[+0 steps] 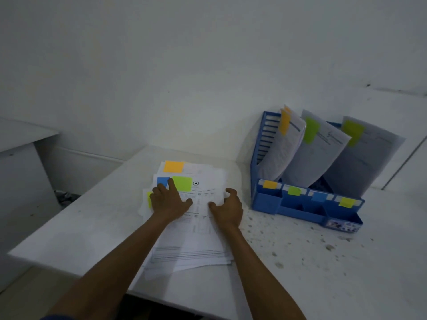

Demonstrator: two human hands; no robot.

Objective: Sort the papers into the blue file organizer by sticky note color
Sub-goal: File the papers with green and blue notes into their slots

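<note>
I see the stack [196, 218] of papers lying flat in the lower middle of the frame, on a white table [92, 227]. The sheets are white with printed lines and are fanned unevenly, so corners stick out at the top and left. The top sheet carries a green note [183, 183] near its upper left corner. A blue note [162, 181] peeks out just left of it, an orange note [173, 166] sits on a sheet further up, and a sliver of a yellow-green note [149, 198] shows at the left edge.

My left hand [169, 202] lies palm down on the upper left of the stack, fingers spread, one fingertip touching the green note; it presses and grasps nothing. My right hand [228, 207] is at the stack's right edge, fingers curled over the paper edge and thumb on top, half closed on the sheets.

The organizer [300, 204] stands at the right of the frame, well apart from the stack. It is blue plastic with a slatted side. Its front lip bears four labels, left to right: orange, green, blue, yellow. Papers lean in three slots, one with an orange note and two with green ones.
</note>
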